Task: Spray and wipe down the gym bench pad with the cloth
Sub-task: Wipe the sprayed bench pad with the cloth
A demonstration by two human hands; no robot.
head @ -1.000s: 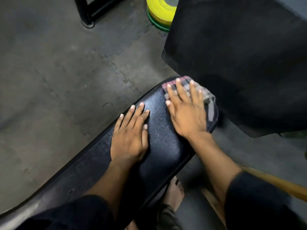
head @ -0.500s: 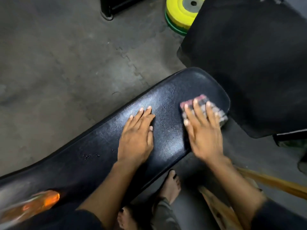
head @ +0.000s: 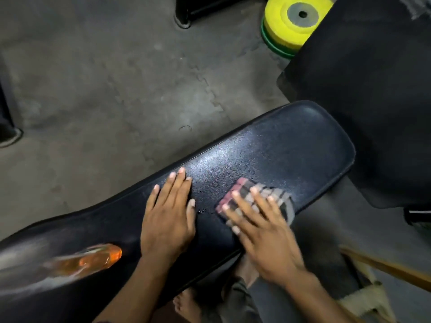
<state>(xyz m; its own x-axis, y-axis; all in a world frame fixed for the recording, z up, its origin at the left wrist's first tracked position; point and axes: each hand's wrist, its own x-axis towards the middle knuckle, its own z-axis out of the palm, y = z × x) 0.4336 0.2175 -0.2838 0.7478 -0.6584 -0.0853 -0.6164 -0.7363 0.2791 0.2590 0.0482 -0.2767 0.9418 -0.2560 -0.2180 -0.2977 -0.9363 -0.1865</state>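
Observation:
The long black bench pad (head: 291, 145) runs from lower left to right of centre, its surface shiny and damp. My right hand (head: 261, 227) presses flat, fingers spread, on a folded checked cloth (head: 242, 192) of pink and grey near the pad's near edge. My left hand (head: 168, 215) lies flat on the pad beside it, fingers together, holding nothing. A blurred bottle of orange liquid (head: 93, 259) lies on the pad at lower left.
A second black pad (head: 373, 101) rises at the upper right. Yellow and green weight plates (head: 286, 26) are stacked on the grey floor behind it. A black frame foot (head: 184, 15) stands at top centre. A wooden stick (head: 384, 269) lies lower right, and a bare foot (head: 186, 304) is below.
My right hand has slid the cloth back from the pad's far end toward me along the near edge. The left hand has stayed flat. The orange bottle has come into view.

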